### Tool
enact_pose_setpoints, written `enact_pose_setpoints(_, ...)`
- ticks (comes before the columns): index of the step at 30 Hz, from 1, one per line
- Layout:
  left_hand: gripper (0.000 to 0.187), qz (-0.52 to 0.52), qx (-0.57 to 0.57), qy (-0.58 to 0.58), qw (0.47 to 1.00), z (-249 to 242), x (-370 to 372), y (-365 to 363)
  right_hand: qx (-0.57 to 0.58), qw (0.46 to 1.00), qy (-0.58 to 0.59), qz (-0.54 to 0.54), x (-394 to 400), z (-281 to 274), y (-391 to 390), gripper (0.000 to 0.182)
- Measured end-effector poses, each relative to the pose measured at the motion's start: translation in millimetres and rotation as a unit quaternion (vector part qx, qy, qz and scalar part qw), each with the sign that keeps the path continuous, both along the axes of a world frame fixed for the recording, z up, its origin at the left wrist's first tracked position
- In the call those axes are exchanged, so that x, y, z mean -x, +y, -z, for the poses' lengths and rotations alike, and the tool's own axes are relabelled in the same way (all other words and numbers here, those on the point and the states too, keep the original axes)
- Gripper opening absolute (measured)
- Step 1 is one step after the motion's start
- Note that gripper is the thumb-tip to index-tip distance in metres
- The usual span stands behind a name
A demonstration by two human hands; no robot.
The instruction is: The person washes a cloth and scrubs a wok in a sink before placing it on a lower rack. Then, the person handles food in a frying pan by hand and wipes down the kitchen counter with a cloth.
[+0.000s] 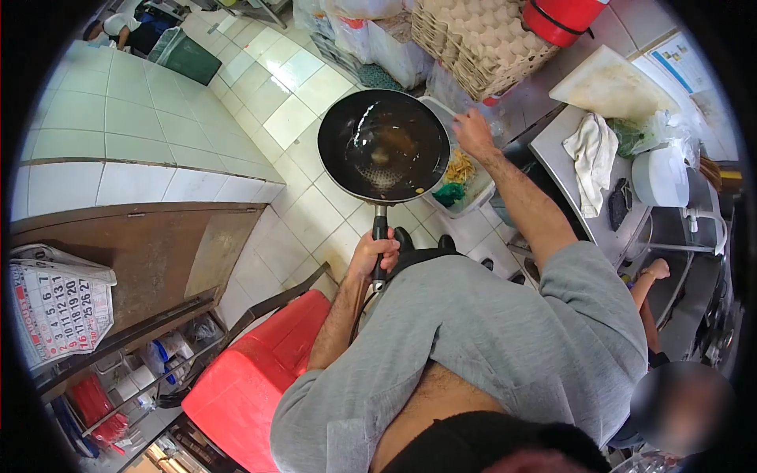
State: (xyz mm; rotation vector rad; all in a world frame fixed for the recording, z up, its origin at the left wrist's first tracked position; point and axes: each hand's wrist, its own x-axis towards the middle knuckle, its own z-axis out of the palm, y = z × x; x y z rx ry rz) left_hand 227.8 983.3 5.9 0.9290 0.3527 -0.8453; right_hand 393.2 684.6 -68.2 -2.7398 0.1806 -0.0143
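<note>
My left hand [374, 254] is wrapped round the black handle of a dark wok [383, 146], which I hold out in front of me over the tiled floor. Its inside looks wet and shiny, with a few small bits near the near rim. Just right of the wok is a whitish plastic bin [478, 194], partly hidden beneath it. Yellowish food scraps [460, 167] and a green crumpled thing [449, 194] lie in the bin. My right hand [474, 132] is closed at the bin's far right corner, apparently gripping its rim; the fingertips are hard to make out.
A red plastic bin [256, 378] stands close on my left. Stacked egg trays [481, 39] and bagged goods [371, 39] sit ahead. To the right is a metal counter [556, 146] with a cloth [590, 162]. Another person's hand [656, 270] is near the sink.
</note>
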Motion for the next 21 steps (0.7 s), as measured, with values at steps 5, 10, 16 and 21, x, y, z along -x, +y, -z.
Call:
enact_pose_setpoints(5,0.024,-0.016,0.003,0.016,1.0,-9,4,1,-0.113,0.953,-0.095,-0.264,-32,-5,69,0.022)
enact_pose_setpoints(10,0.023,-0.018,-0.002,0.014,1.0,-15,10,3,0.001,0.963,-0.047,-0.265,-48,3,106,0.021)
enact_pose_setpoints(16,0.023,-0.016,-0.013,0.004,1.0,-10,7,3,0.008,0.94,0.221,-0.26,-44,24,101,0.023)
enact_pose_setpoints(21,0.023,0.006,-0.006,0.008,1.0,-3,0,7,-0.112,0.88,0.286,-0.363,-13,13,99,0.028)
